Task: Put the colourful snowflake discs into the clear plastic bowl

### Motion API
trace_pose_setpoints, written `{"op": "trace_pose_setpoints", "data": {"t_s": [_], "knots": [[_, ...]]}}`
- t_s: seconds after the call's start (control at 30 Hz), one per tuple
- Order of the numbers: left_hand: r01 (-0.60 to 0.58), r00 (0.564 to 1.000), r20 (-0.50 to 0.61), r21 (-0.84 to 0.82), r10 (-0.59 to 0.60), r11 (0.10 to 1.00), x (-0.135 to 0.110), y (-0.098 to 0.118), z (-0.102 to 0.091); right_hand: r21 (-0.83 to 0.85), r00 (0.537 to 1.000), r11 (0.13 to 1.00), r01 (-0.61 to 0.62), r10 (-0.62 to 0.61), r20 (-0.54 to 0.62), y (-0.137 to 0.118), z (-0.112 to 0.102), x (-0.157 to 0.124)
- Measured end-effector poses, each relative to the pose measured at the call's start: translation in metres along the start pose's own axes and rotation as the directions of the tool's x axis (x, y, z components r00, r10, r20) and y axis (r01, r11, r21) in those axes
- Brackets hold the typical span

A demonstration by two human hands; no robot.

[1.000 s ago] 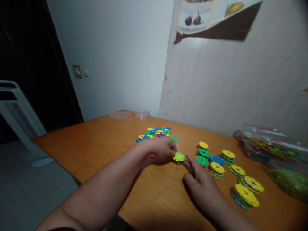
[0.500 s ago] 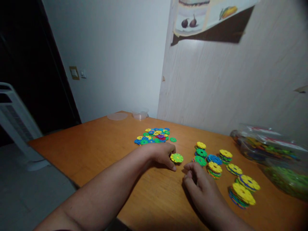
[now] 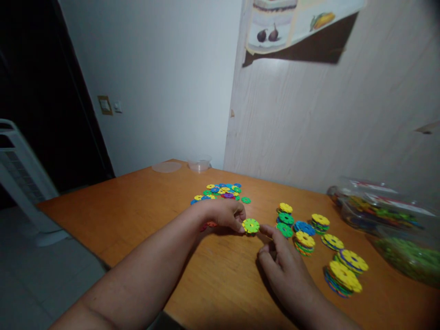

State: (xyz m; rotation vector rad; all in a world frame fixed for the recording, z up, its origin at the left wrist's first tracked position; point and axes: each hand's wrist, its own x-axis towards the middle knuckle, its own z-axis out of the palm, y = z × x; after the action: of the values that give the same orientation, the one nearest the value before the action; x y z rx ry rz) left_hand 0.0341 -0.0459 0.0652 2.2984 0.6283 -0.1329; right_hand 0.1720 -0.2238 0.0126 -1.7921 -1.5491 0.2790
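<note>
A small stack of notched plastic flower discs (image 3: 250,225), green-yellow on top, sits on the table between my hands. My left hand (image 3: 228,214) is closed at its left edge, with the thumb against it and the fingers curled. My right hand (image 3: 285,261) comes from the other side; its index finger is stretched out to the stack's right edge, while the other fingers curl loosely. Some red-orange discs (image 3: 211,224) show below my left wrist. Beyond that wrist lies a loose pile of mixed-colour discs (image 3: 225,189), partly hidden by it.
Several stacks of discs, among them a yellow-topped stack (image 3: 344,277), stand at the right. Clear plastic boxes (image 3: 381,213) of coloured pieces are beside the wall. A clear bowl (image 3: 199,163) and a round lid (image 3: 167,167) lie at the table's back edge.
My right index finger has stretched out to the stack's edge. My left hand has drawn slightly left and its fingers have curled in. Red-orange discs have come into view below the left wrist.
</note>
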Motion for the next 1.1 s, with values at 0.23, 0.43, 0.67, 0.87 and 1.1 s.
{"op": "trace_pose_setpoints", "data": {"t_s": [0.23,0.43,0.67,0.87,1.1], "knots": [[-0.035,0.999,-0.004,0.012,0.035,0.999,0.005,-0.004,0.003,0.023,1.0,1.0,0.002,-0.002,0.008,-0.001,0.0,0.002],[0.041,0.992,-0.12,0.132,-0.025,0.99,0.0,-0.001,0.003,0.031,0.999,0.998,0.046,-0.046,-0.003,0.004,-0.003,0.0],[0.041,0.979,-0.205,0.254,0.012,0.966,0.01,-0.001,0.014,-0.023,0.944,0.976,0.217,-0.204,0.26,-0.004,-0.003,-0.014],[0.053,0.967,-0.254,0.276,0.02,0.96,0.017,-0.005,0.017,-0.069,0.912,0.952,0.298,-0.263,0.316,-0.012,-0.004,-0.015],[0.103,0.957,-0.291,0.304,-0.011,0.947,0.034,-0.005,0.015,-0.093,0.905,0.939,0.332,-0.29,0.31,-0.013,-0.005,-0.015]]}}
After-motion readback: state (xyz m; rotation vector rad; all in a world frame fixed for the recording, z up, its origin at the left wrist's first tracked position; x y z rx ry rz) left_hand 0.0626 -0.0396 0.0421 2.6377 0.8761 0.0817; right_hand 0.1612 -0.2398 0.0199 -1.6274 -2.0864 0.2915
